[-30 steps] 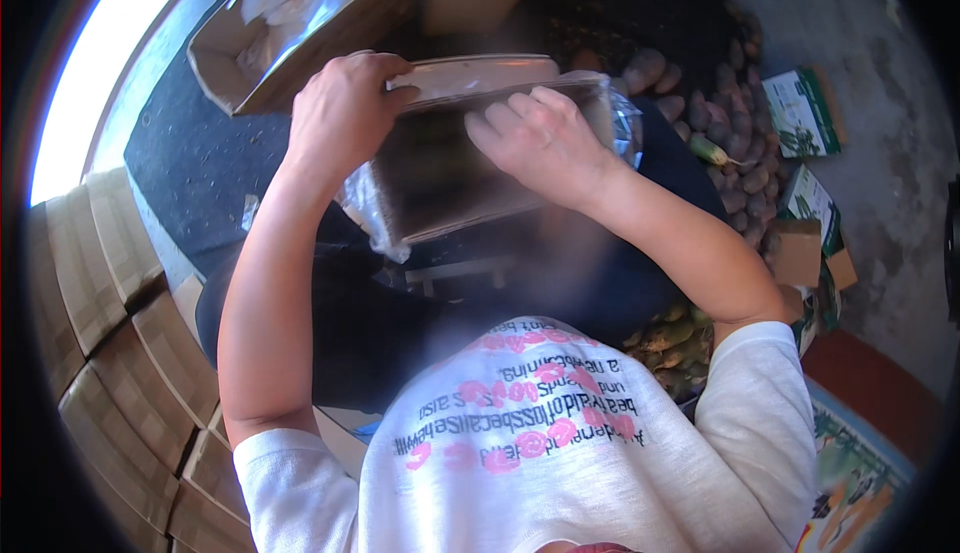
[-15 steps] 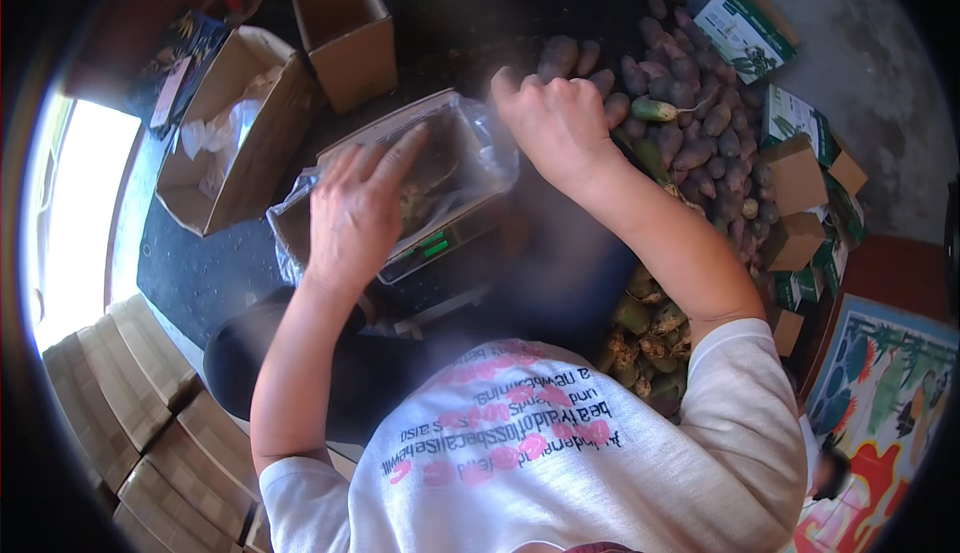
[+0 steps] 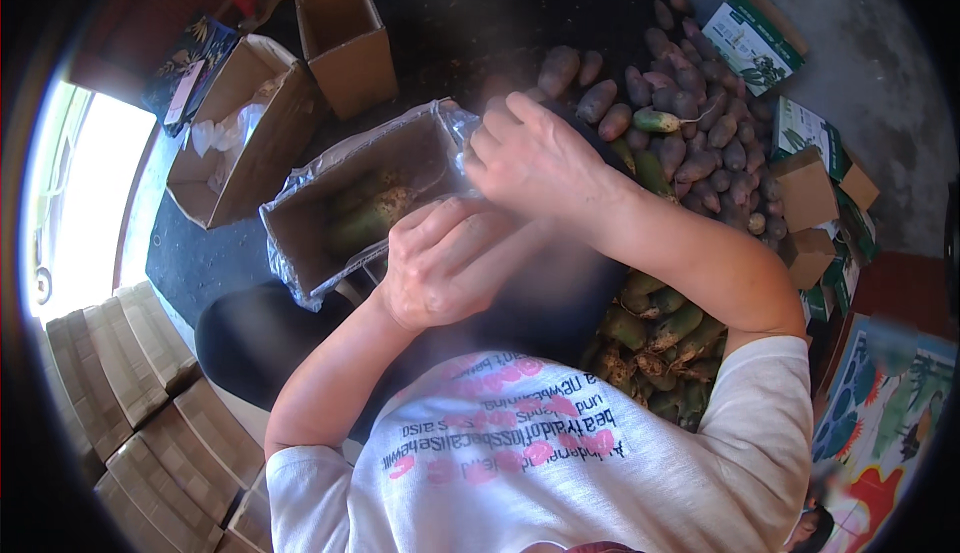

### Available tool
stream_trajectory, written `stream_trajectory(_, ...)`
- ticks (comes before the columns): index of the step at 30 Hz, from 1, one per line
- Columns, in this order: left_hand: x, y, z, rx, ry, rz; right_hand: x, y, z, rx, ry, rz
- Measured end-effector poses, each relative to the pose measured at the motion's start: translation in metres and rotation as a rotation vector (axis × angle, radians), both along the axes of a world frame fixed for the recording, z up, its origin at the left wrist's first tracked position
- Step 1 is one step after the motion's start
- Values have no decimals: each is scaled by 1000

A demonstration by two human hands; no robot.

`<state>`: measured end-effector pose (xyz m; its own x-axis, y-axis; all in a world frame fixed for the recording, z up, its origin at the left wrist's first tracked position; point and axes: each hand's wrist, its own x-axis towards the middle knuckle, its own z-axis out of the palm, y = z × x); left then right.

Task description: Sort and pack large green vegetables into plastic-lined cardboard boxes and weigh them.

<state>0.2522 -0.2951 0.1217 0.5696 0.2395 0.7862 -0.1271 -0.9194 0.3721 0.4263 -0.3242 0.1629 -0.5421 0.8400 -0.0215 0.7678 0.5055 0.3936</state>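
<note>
A cardboard box (image 3: 330, 168) with a clear plastic liner (image 3: 455, 123) folded over its rim stands in front of me. Long green radishes (image 3: 365, 218) with rough brownish ends lie inside it. At the box's right end, my left hand (image 3: 440, 258) is closed near the near corner, its fingers curled against the liner. My right hand (image 3: 530, 153) is beside it, slightly farther off, also closed at the liner's edge. The fingertips of both hands are partly hidden, and the box's right end lies behind them.
Purplish-red root vegetables (image 3: 700, 143) are heaped on the right, a green radish (image 3: 657, 121) among them. More green radishes (image 3: 665, 338) lie near my right elbow. An upright open carton (image 3: 345, 43) and a plastic-lined carton (image 3: 235, 133) stand left; flattened cartons (image 3: 150, 403) are stacked lower left.
My left hand has left the box's opening, moving right and nearer to me, and its fingers have curled. My right hand has come nearer, down to the liner. The radishes inside now show clearly.
</note>
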Motion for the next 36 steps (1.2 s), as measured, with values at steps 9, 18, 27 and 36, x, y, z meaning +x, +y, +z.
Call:
stream_trajectory(9,-7,-13,9,8,27,32,-28,-5,12,-123,-170,1)
stream_trajectory(18,-8,-10,18,77,33,10,15,-20,-1,200,34,-5)
stream_trajectory(27,-130,93,-61,-441,353,794,183,-245,-3,111,303,-886)
stream_trajectory(36,-158,114,-64,-527,488,972,157,-420,-211,-534,537,-1532)
